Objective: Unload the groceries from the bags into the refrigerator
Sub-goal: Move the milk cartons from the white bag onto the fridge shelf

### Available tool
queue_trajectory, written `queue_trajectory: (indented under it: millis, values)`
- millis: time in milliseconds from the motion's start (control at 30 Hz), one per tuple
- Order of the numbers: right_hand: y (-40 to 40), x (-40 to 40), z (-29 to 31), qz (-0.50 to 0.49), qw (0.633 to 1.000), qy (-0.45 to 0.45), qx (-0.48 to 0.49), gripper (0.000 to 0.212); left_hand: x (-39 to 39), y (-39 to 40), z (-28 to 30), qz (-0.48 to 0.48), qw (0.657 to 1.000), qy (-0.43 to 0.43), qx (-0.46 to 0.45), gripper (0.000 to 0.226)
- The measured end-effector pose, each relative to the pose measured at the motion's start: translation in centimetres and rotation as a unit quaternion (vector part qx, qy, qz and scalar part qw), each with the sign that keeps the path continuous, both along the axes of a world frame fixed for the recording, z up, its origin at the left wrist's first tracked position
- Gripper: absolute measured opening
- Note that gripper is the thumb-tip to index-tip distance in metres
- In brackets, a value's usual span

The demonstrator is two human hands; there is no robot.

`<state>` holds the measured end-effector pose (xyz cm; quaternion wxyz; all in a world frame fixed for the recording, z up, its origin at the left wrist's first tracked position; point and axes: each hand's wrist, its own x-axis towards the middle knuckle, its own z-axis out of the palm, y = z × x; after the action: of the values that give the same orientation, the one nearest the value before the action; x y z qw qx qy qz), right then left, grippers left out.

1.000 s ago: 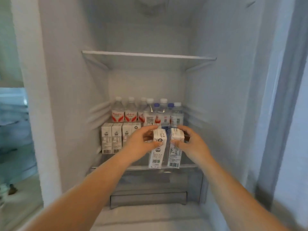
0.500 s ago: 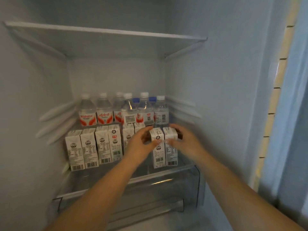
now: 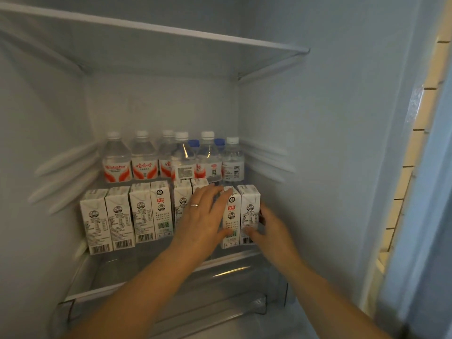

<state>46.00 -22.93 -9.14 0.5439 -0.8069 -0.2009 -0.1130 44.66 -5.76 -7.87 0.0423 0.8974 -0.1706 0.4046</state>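
Two white milk cartons stand side by side at the right end of the fridge's lower shelf [image 3: 146, 253]. My left hand [image 3: 204, 218], a ring on one finger, wraps the left carton of the pair [image 3: 231, 217], fingers over its top and side, thumb on its front. My right hand [image 3: 272, 230] holds the right carton [image 3: 250, 211] from its right side, fingertips on the lower front. A row of several matching cartons [image 3: 119, 221] fills the shelf to the left. Water bottles [image 3: 144, 157] stand behind them.
An upper glass shelf [image 3: 171, 30] spans the fridge above and holds nothing I can see. A clear drawer [image 3: 220, 292] sits below the lower shelf. The fridge's right wall [image 3: 318, 167] is close beside the right carton. A door seal [image 3: 415, 155] runs down the right.
The view has moved closer to the shelf. Both hands have slid down from the carton tops to their sides and fronts, and the two cartons now stand further back, level with the row.
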Motion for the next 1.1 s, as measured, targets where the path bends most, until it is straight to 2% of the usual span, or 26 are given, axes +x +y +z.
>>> queue_trajectory:
  millis: [167, 400, 733, 967, 1100]
  values:
    - [0.6, 1.1, 0.0, 0.004, 1.0, -0.002, 0.002, 0.059, 0.7, 0.3, 0.4, 0.02, 0.999, -0.026, 0.022, 0.095]
    - [1.7, 3.1, 0.7, 0.019, 1.0, 0.003, -0.011, 0.057, 2.3, 0.9, 1.2, 0.048, 0.997, 0.003, 0.052, 0.095]
    - [3.1, 5.7, 1.2, 0.038, 0.999, 0.008, -0.009, 0.055, 3.6, 1.2, 1.2, 0.107, 0.992, -0.009, 0.071, 0.096]
    - [2.7, 5.3, 1.1, 0.061, 0.998, -0.001, 0.017, 0.048, 3.0, 0.8, 1.4, 0.098, 0.993, -0.008, 0.066, 0.095]
    - [2.3, 4.6, 0.7, 0.03, 0.998, -0.056, -0.003, 0.068, 0.9, 0.9, 1.3, 0.078, 0.996, -0.025, 0.037, 0.089]
